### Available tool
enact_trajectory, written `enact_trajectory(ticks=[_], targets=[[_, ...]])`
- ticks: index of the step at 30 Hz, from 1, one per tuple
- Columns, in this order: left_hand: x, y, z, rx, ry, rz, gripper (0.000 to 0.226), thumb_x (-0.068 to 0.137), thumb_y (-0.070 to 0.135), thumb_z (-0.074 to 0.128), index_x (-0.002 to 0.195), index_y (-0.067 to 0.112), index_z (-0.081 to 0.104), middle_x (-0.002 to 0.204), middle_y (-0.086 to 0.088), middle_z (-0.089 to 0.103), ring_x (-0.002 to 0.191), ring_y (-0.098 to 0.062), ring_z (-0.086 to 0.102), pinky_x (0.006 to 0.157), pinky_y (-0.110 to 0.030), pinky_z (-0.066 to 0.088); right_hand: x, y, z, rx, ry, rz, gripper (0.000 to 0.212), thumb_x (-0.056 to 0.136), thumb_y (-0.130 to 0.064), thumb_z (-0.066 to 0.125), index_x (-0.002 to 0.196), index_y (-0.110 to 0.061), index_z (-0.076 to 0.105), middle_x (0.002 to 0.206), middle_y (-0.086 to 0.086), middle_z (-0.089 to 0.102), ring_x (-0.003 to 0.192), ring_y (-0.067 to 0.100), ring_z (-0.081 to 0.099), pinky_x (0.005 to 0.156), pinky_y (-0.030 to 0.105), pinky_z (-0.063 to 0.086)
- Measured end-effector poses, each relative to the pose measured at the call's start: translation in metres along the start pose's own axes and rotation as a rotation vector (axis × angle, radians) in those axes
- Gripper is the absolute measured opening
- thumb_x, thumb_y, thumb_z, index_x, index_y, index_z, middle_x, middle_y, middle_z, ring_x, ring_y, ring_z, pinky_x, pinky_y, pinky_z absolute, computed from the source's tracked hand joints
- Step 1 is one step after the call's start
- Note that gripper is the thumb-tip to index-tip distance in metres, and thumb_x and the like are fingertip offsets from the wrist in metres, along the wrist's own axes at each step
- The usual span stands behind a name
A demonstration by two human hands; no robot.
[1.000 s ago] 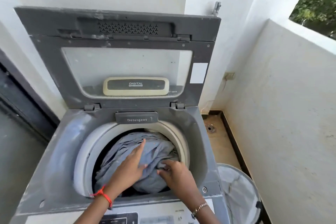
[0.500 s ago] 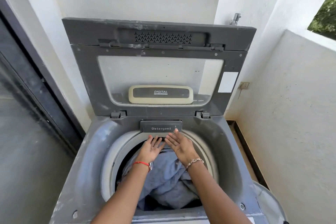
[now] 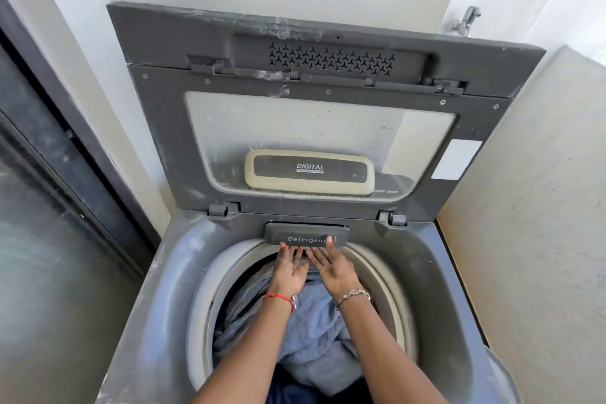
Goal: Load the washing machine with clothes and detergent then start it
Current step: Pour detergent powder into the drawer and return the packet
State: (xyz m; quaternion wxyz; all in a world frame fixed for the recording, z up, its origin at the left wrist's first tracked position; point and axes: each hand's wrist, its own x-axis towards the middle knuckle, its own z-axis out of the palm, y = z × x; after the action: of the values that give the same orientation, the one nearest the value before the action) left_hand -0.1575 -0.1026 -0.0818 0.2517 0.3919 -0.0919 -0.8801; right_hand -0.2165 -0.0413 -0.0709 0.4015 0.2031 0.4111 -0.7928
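Hands off the laundry now: a second ago you were pressing the blue-grey clothes point(image 3: 314, 331) down into the drum, and both hands have since lifted and reached forward to the detergent drawer point(image 3: 306, 234) at the far rim of the opening. Your left hand point(image 3: 290, 267) is open, fingers spread, tips just under the drawer's lower edge; your right hand point(image 3: 331, 267) is open too, palm up, with one fingertip touching the drawer front near the end of the "Detergent" label. Neither hand grips anything. Clothes sit below and behind your wrists, heaped inside the washing machine point(image 3: 164, 305), lid point(image 3: 157, 102) propped up beyond your fingertips. Loading looks done, so the detergent step is probably starting. Drawer seems barely out, if at all. No detergent container in view, so you'll need to fetch one after pulling the drawer toward you.
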Motion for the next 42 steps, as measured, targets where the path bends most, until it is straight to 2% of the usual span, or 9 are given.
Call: enact_trajectory(ticks=[3, 7, 13, 18, 24, 27, 31, 37, 42], targets=[[0.006, -0.005, 0.002, -0.068, 0.009, 0.038, 0.028, 0.103, 0.025, 0.027, 0.108, 0.012, 0.052, 0.119, -0.007, 0.048, 0.113, -0.013, 0.053, 0.109, -0.032, 0.032, 0.005, 0.002, -0.002, 0.064, -0.034, 0.027, 0.011, 0.094, -0.004, 0.049, 0.104, -0.001, 0.045, 0.124, 0.029, 0.041, 0.127, 0.039, 0.042, 0.096, 0.045, 0.045], [0.016, -0.011, 0.005, -0.115, 0.033, 0.062, 0.036, 0.104, 0.024, 0.024, 0.073, 0.015, 0.041, 0.078, -0.001, 0.047, 0.068, -0.007, 0.057, 0.073, -0.018, 0.048, 0.02, 0.01, -0.012, 0.092, -0.085, -0.011, 0.012, 0.094, -0.006, 0.048, 0.084, -0.009, 0.041, 0.1, 0.021, 0.047, 0.104, 0.036, 0.052, 0.066, 0.036, 0.059], [0.01, -0.019, -0.009, -0.143, 0.014, 0.054, 0.033, 0.103, 0.026, 0.026, 0.078, 0.018, 0.045, 0.082, 0.0, 0.051, 0.074, -0.006, 0.056, 0.059, -0.016, 0.055, 0.011, 0.018, -0.026, 0.164, -0.142, -0.014, 0.038, 0.078, -0.006, 0.064, 0.111, -0.007, 0.046, 0.114, 0.025, 0.05, 0.115, 0.036, 0.048, 0.064, 0.036, 0.06], [-0.009, -0.026, -0.023, -0.152, -0.015, 0.048, 0.03, 0.103, 0.029, 0.023, 0.096, 0.016, 0.049, 0.095, -0.004, 0.052, 0.087, -0.011, 0.051, 0.094, -0.027, 0.039, -0.008, 0.031, -0.04, 0.154, -0.193, 0.018, 0.07, 0.048, -0.01, 0.09, 0.103, -0.006, 0.048, 0.113, 0.027, 0.049, 0.108, 0.035, 0.052, 0.064, 0.036, 0.06], [-0.031, -0.026, -0.019, -0.171, -0.022, 0.021, 0.044, 0.104, 0.03, 0.02, 0.138, 0.007, 0.036, 0.138, -0.007, 0.042, 0.13, -0.02, 0.041, 0.114, -0.026, 0.019, -0.024, 0.02, -0.043, 0.129, -0.089, 0.026, 0.055, 0.095, -0.003, 0.045, 0.142, -0.012, 0.018, 0.143, 0.028, 0.031, 0.132, 0.038, 0.037, 0.09, 0.04, 0.051], [-0.037, -0.016, -0.015, -0.085, 0.083, -0.001, 0.046, 0.105, 0.021, 0.021, 0.147, 0.004, 0.02, 0.156, -0.011, 0.018, 0.144, -0.02, 0.021, 0.115, -0.026, 0.019, -0.04, 0.01, -0.038, -0.156, -0.053, 0.071, 0.023, 0.097, -0.003, 0.041, 0.115, 0.009, 0.046, 0.12, 0.025, 0.048, 0.117, 0.035, 0.05, 0.106, 0.041, 0.036], [-0.052, -0.006, -0.015, 0.147, 0.17, -0.066, 0.037, 0.103, 0.016, 0.023, 0.12, 0.003, 0.052, 0.146, -0.011, 0.041, 0.104, -0.022, 0.057, 0.105, -0.027, 0.032, -0.059, -0.002, -0.04, -0.362, -0.018, 0.09, 0.034, 0.097, -0.002, 0.041, 0.128, 0.013, 0.042, 0.138, 0.025, 0.041, 0.131, 0.037, 0.04, 0.111, 0.038, 0.032], [-0.079, -0.007, 0.008, 0.433, 0.153, -0.133, 0.036, 0.101, 0.02, 0.031, 0.071, 0.005, 0.044, 0.084, -0.012, 0.052, 0.07, -0.024, 0.046, 0.1, -0.035, 0.035, -0.087, -0.033, -0.052, -0.518, -0.017, 0.085, 0.02, 0.098, 0.001, 0.034, 0.107, 0.007, 0.051, 0.137, 0.028, 0.044, 0.129, 0.039, 0.042, 0.111, 0.041, 0.031], [-0.112, -0.037, 0.069, 0.533, -0.088, -0.252, 0.029, 0.1, 0.021, 0.034, 0.093, 0.004, 0.056, 0.122, -0.01, 0.054, 0.114, -0.026, 0.052, 0.108, -0.039, 0.03, -0.126, -0.099, -0.064, -0.435, -0.06, -0.018, 0.012, 0.097, 0.001, 0.038, 0.095, 0.001, 0.05, 0.107, 0.022, 0.056, 0.102, 0.04, 0.058, 0.088, 0.043, 0.048]])
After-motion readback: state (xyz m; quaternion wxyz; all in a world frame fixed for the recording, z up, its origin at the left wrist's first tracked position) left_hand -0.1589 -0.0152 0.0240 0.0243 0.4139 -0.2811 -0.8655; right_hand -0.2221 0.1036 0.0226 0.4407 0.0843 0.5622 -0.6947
